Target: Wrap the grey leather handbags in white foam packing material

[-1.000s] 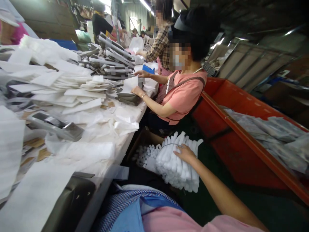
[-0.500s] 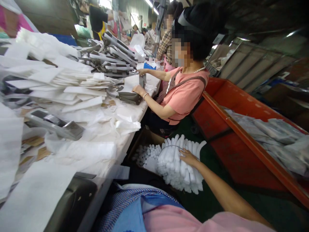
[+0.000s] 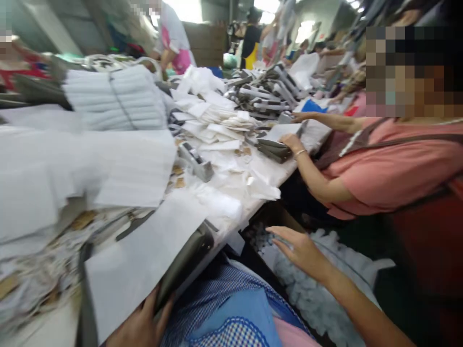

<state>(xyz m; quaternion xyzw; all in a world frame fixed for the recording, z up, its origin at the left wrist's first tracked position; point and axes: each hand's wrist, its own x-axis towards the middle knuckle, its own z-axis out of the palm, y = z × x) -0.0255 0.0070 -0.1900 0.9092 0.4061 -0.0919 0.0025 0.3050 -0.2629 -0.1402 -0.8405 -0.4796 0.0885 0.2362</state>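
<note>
— Where are the person's hands?
— The left hand (image 3: 139, 323) is against one end of an olive bag (image 3: 191, 250), fingers somewhat spread; it runs out of view below, so I can't tell whether it grips. The right hand (image 3: 300, 248) is beyond the near edge of the table (image 3: 285, 171), fingers stretched and parted, over a bundle of white rolls (image 3: 314, 299). Blur hides any contact.
— How far along is the bag?
— It lies along the table's near edge with a white sheet (image 3: 144, 260) spread over it. I'd judge that covering done, though nothing visible fastens or closes around it. Many loose sheets (image 3: 213, 127) lie heaped further in from that edge, so plenty seems left.
— What are the materials like?
— The bag looks leathery and smooth, with a dull sheen and rounded corner. The sheet is thin, matte and straight-edged, bending gently. The rolls look puffy and foam-like.
— And further out?
— Along the near edge, a co-worker's hand (image 3: 292, 142) is on a similar bag (image 3: 277, 149). Toward the far edge stands a tied stack (image 3: 115, 99) of thick, soft layers, its dark cord (image 3: 125, 108) wrapped tight.
</note>
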